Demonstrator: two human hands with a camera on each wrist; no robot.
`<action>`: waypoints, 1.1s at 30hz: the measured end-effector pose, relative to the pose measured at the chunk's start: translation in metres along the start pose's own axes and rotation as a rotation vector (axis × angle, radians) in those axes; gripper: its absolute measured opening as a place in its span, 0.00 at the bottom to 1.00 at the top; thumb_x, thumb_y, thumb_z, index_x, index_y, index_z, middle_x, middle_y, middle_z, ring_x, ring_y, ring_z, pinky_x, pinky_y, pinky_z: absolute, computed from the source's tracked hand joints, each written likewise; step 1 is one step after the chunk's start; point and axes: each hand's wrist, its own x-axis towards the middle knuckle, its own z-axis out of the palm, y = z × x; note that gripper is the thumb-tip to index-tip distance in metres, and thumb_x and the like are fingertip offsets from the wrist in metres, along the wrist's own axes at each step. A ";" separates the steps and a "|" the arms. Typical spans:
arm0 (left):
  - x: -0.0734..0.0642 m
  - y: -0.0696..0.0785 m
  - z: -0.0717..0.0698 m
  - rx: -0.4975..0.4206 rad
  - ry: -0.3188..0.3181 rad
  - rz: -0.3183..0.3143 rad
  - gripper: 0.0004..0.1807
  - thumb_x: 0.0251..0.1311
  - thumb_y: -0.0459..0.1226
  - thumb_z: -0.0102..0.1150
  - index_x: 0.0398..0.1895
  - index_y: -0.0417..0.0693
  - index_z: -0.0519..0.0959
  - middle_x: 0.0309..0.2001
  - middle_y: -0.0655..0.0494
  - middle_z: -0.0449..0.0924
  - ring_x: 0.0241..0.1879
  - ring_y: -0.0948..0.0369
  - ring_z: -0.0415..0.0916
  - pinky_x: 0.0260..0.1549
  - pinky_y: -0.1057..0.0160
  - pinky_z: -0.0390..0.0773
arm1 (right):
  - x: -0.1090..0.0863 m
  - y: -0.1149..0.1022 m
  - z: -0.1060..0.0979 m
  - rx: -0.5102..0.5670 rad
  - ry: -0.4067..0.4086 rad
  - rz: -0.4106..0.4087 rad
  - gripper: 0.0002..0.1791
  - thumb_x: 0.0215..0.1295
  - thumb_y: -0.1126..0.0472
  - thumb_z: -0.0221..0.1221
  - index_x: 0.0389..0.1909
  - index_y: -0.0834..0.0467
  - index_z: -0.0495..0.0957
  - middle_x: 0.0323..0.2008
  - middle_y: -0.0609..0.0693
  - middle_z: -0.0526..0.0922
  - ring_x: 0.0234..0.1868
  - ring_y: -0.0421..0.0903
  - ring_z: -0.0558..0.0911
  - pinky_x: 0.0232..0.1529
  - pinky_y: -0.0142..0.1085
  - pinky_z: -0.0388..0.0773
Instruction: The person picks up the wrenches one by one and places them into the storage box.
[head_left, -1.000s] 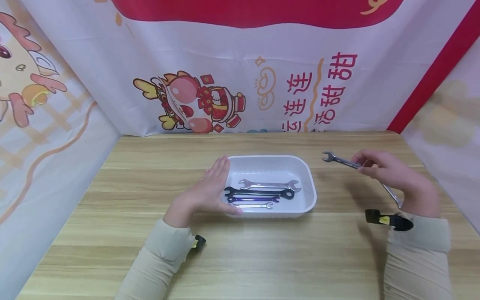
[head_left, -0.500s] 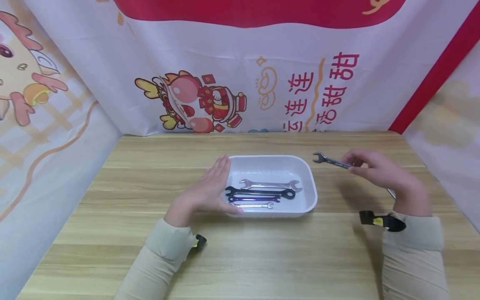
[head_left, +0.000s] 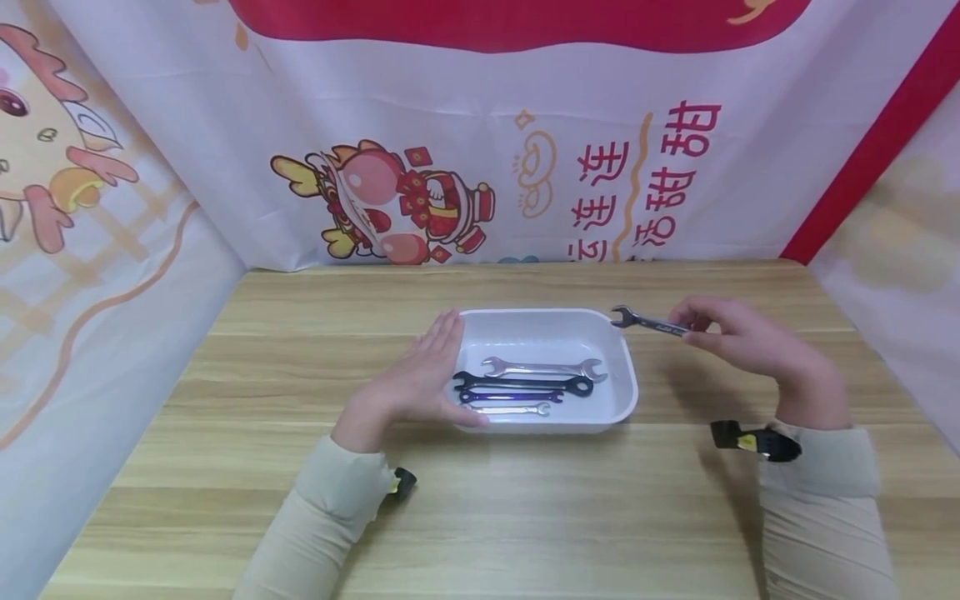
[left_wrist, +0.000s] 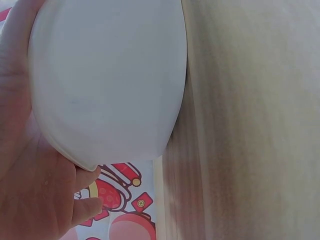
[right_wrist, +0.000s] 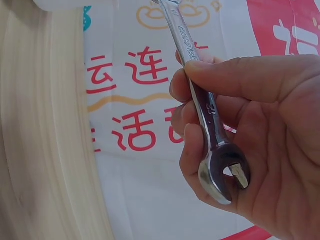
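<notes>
My left hand (head_left: 420,375) holds the left end of a white plastic tray (head_left: 540,329), thumb on the near side and fingers along the far side. In the left wrist view, fingertips bend at the rim. Several wrenches lie in the tray: a silver open-end wrench (head_left: 543,370), a black wrench (head_left: 517,384), a purple wrench (head_left: 510,397) and a small silver wrench (head_left: 517,410). My right hand (head_left: 731,337) pinches a chrome double open-end wrench (head_left: 660,326) between thumb and fingers. Its far end overlaps the tray's right back corner; its near end (right_wrist: 225,172) sits against the palm.
A wood-grain table (head_left: 562,517) carries the tray. White printed cloth (head_left: 465,108) hangs behind and along both sides. A black wrist camera (head_left: 757,440) is strapped at the right cuff, another wrist camera (head_left: 402,483) at the left.
My right hand has carried the wrench leftward to the tray's right edge. A silver piece on the table, earlier visible beside the right wrist, is hidden now. The left hand and tray stay put.
</notes>
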 end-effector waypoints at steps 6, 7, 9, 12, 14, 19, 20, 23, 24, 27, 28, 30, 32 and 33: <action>-0.001 0.000 -0.001 -0.006 0.001 -0.001 0.80 0.35 0.78 0.62 0.80 0.46 0.28 0.80 0.55 0.17 0.80 0.55 0.20 0.78 0.49 0.37 | 0.006 -0.008 0.003 0.000 -0.017 -0.019 0.10 0.67 0.67 0.60 0.48 0.56 0.80 0.41 0.48 0.82 0.44 0.46 0.76 0.45 0.34 0.78; -0.001 0.001 -0.002 -0.005 0.000 -0.002 0.80 0.36 0.78 0.62 0.80 0.47 0.28 0.80 0.55 0.17 0.80 0.55 0.20 0.78 0.49 0.37 | 0.008 -0.009 0.004 -0.001 -0.017 -0.026 0.10 0.67 0.67 0.60 0.48 0.56 0.80 0.41 0.48 0.82 0.44 0.46 0.76 0.45 0.34 0.78; -0.002 0.001 -0.003 -0.004 -0.001 -0.004 0.80 0.37 0.76 0.64 0.79 0.48 0.27 0.80 0.55 0.17 0.80 0.55 0.20 0.78 0.49 0.37 | 0.010 -0.013 0.006 0.001 -0.020 -0.038 0.10 0.67 0.68 0.60 0.47 0.57 0.80 0.40 0.49 0.82 0.44 0.47 0.76 0.47 0.37 0.78; -0.002 0.002 -0.003 0.000 -0.008 -0.010 0.80 0.36 0.77 0.63 0.79 0.49 0.26 0.80 0.56 0.17 0.80 0.56 0.20 0.78 0.49 0.37 | 0.014 -0.017 0.009 0.000 -0.022 -0.054 0.10 0.66 0.69 0.60 0.47 0.57 0.80 0.40 0.49 0.83 0.43 0.47 0.77 0.47 0.37 0.78; -0.001 0.002 -0.003 0.002 -0.014 -0.013 0.80 0.36 0.78 0.62 0.79 0.50 0.26 0.80 0.56 0.17 0.80 0.57 0.19 0.78 0.49 0.37 | 0.017 -0.019 0.012 0.000 -0.024 -0.060 0.10 0.66 0.69 0.60 0.46 0.56 0.80 0.39 0.49 0.83 0.43 0.47 0.77 0.47 0.37 0.79; -0.001 0.003 -0.003 0.001 -0.020 -0.016 0.80 0.35 0.78 0.62 0.79 0.50 0.26 0.80 0.57 0.18 0.80 0.57 0.19 0.78 0.49 0.37 | 0.025 -0.025 0.018 0.001 -0.034 -0.088 0.12 0.66 0.70 0.59 0.47 0.55 0.80 0.40 0.49 0.83 0.42 0.46 0.77 0.48 0.37 0.79; -0.001 0.003 -0.003 0.002 -0.020 -0.017 0.80 0.35 0.78 0.62 0.79 0.50 0.26 0.80 0.57 0.17 0.80 0.57 0.19 0.78 0.50 0.37 | 0.026 -0.027 0.019 0.003 -0.037 -0.095 0.12 0.66 0.70 0.59 0.47 0.55 0.80 0.40 0.50 0.83 0.43 0.46 0.77 0.48 0.37 0.79; -0.001 0.002 -0.003 -0.002 -0.018 -0.015 0.80 0.35 0.79 0.61 0.79 0.50 0.26 0.80 0.57 0.17 0.80 0.57 0.19 0.78 0.50 0.36 | 0.031 -0.031 0.023 0.010 -0.048 -0.106 0.12 0.67 0.70 0.59 0.48 0.55 0.80 0.42 0.51 0.83 0.44 0.46 0.77 0.49 0.40 0.79; -0.001 0.002 -0.003 -0.003 -0.018 -0.016 0.80 0.35 0.79 0.61 0.79 0.50 0.26 0.80 0.57 0.17 0.80 0.57 0.19 0.78 0.50 0.36 | 0.032 -0.032 0.024 0.013 -0.052 -0.108 0.12 0.67 0.70 0.59 0.49 0.55 0.80 0.42 0.52 0.83 0.44 0.46 0.77 0.50 0.42 0.79; -0.002 0.003 -0.003 -0.010 -0.013 -0.009 0.80 0.35 0.79 0.61 0.79 0.50 0.26 0.80 0.56 0.17 0.80 0.56 0.19 0.78 0.48 0.36 | 0.035 -0.035 0.028 0.021 -0.055 -0.113 0.13 0.67 0.69 0.59 0.50 0.56 0.79 0.43 0.52 0.83 0.44 0.46 0.77 0.51 0.44 0.79; -0.002 0.003 -0.003 -0.010 -0.012 -0.009 0.80 0.35 0.79 0.61 0.79 0.49 0.27 0.80 0.56 0.18 0.80 0.56 0.19 0.78 0.48 0.37 | 0.036 -0.036 0.029 0.019 -0.053 -0.118 0.13 0.67 0.69 0.59 0.50 0.56 0.79 0.43 0.52 0.83 0.45 0.46 0.78 0.51 0.44 0.79; -0.001 0.003 -0.003 -0.007 -0.012 -0.013 0.80 0.35 0.78 0.61 0.80 0.48 0.28 0.80 0.56 0.18 0.80 0.56 0.19 0.78 0.49 0.37 | 0.039 -0.037 0.032 0.016 -0.049 -0.139 0.13 0.67 0.70 0.59 0.50 0.57 0.79 0.43 0.53 0.83 0.44 0.46 0.78 0.50 0.44 0.80; -0.001 0.003 -0.002 0.001 -0.010 -0.015 0.80 0.35 0.79 0.61 0.80 0.47 0.28 0.80 0.56 0.18 0.80 0.56 0.20 0.78 0.49 0.37 | 0.042 -0.038 0.035 0.014 -0.043 -0.161 0.13 0.67 0.70 0.59 0.50 0.58 0.80 0.42 0.53 0.83 0.43 0.45 0.78 0.49 0.42 0.80; -0.001 0.003 -0.002 0.005 -0.011 -0.018 0.81 0.34 0.79 0.61 0.80 0.47 0.29 0.80 0.56 0.17 0.80 0.57 0.19 0.78 0.50 0.37 | 0.043 -0.039 0.037 0.013 -0.038 -0.175 0.13 0.67 0.71 0.59 0.50 0.58 0.80 0.42 0.53 0.83 0.43 0.45 0.78 0.48 0.41 0.80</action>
